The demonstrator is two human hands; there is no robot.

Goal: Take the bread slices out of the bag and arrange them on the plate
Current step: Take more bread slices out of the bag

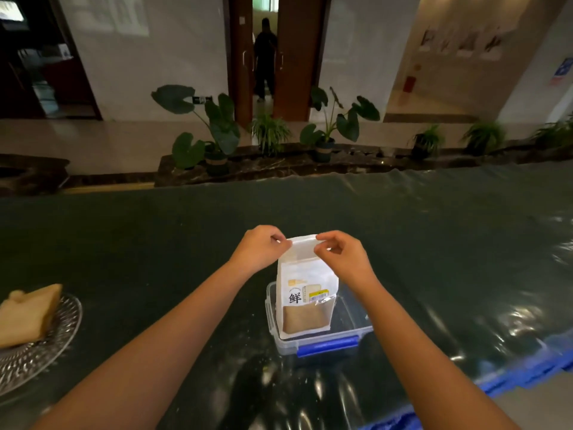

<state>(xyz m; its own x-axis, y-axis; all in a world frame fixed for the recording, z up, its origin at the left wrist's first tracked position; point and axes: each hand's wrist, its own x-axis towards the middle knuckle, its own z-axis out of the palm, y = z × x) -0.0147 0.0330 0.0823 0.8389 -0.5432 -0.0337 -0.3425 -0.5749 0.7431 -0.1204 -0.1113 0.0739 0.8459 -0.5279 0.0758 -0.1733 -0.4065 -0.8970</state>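
The tall white paper bread bag w/ a clear window low on its front (305, 293) stands upright inside a clear plastic storage box w/ a blue clip latch (322, 339), in the middle of the dark, glossy-covered table (434, 243). Both hands are up at the bag's folded top edge: left hand (259, 248) pinches the left corner, right hand (341, 254) pinches the right corner, each closed on the white flap between thumb and fingertips. The two hands sit about level, on opposite sides of the mouth, so neither is clearly nearer; the bag's long axis runs vertical, straight down from the hands into the box.

Through the window a brownish bread face shows, so at least some slices look to be still inside, below the hands. That matters: the mouth has to be spread sideways, then a hand goes straight down along the bag's length.

The round cut-glass plate (66, 333) lies far to the left, well apart from the box, at the frame edge, and already carries pale bread slices (26, 315) stacked at a tilt. So the left hand is the nearer one for carrying across, prob. w/ the right steadying the bag
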